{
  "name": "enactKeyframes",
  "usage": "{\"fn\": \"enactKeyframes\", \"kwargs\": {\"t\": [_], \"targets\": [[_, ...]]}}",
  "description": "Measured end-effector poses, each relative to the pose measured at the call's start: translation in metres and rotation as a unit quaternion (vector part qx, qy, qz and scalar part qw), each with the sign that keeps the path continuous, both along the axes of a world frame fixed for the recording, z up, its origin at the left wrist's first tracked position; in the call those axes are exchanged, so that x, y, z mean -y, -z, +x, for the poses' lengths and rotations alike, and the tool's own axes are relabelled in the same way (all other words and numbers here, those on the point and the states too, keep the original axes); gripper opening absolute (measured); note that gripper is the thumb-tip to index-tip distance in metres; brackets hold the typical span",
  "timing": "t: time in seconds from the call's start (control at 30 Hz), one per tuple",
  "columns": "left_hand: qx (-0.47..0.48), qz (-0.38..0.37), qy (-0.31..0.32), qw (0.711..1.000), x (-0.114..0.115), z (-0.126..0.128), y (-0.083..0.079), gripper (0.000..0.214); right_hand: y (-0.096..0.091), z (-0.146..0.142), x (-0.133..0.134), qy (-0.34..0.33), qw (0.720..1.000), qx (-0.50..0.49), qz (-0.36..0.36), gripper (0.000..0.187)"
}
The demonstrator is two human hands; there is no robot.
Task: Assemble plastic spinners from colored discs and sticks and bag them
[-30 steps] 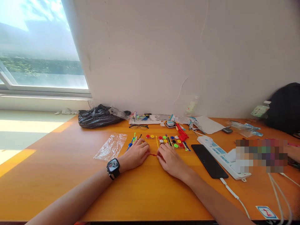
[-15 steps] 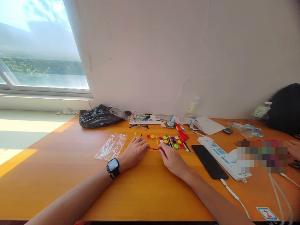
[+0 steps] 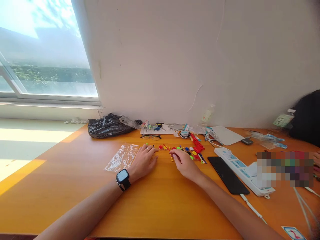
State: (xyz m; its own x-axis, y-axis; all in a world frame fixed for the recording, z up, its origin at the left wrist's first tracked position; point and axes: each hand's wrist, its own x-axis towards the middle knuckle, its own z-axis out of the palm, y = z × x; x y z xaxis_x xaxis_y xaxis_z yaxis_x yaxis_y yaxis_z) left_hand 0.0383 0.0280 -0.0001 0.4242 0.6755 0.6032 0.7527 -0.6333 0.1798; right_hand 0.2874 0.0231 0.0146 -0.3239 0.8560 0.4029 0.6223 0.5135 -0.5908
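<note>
My left hand (image 3: 145,159) rests on the table with its fingers spread and nothing held. Partly hidden behind its fingertips are a green and a dark arrow tip. My right hand (image 3: 184,164) is closed in a pinch on a thin red plastic arrow (image 3: 165,147), which slants up to the left from the fingertips. A yellow arrow (image 3: 172,159) lies under those fingers, partly covered. Small coloured discs (image 3: 160,147) lie just beyond both hands. A red toy gun (image 3: 197,143) and several more plastic arrows (image 3: 202,158) are to the right of them.
A clear plastic bag (image 3: 121,157) lies left of my left hand. Glasses (image 3: 151,136) and a black bag (image 3: 110,126) are at the back. A phone (image 3: 227,175) and a white power strip (image 3: 243,171) lie on the right. Another person's hand (image 3: 316,160) shows at the far right.
My left hand has let go of the red arrow and spread its fingers. In my right hand, the arrow has turned from level to slanting upward. The view has shifted slightly.
</note>
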Motion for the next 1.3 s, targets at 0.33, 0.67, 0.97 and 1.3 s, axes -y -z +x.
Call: {"fn": "enactKeyframes", "kwargs": {"t": [0.33, 0.67, 0.97, 1.3], "targets": [[0.000, -0.026, 0.019, 0.999, 0.002, -0.003, 0.001, 0.013, -0.005, -0.033, -0.019, -0.034, 0.993, 0.115, 0.019, 0.029], [-0.001, -0.037, 0.008, 0.999, 0.003, -0.002, 0.002, 0.018, -0.006, -0.024, 0.009, -0.082, 0.989, 0.123, 0.020, 0.025], [-0.077, -0.029, -0.035, 0.996, 0.005, 0.000, 0.000, 0.016, -0.007, -0.001, 0.027, -0.057, 0.991, 0.090, 0.076, 0.018], [-0.046, -0.005, 0.001, 0.999, 0.002, -0.011, -0.007, 0.009, 0.006, 0.014, 0.007, 0.003, 0.994, -0.112, 0.016, 0.025]]}}
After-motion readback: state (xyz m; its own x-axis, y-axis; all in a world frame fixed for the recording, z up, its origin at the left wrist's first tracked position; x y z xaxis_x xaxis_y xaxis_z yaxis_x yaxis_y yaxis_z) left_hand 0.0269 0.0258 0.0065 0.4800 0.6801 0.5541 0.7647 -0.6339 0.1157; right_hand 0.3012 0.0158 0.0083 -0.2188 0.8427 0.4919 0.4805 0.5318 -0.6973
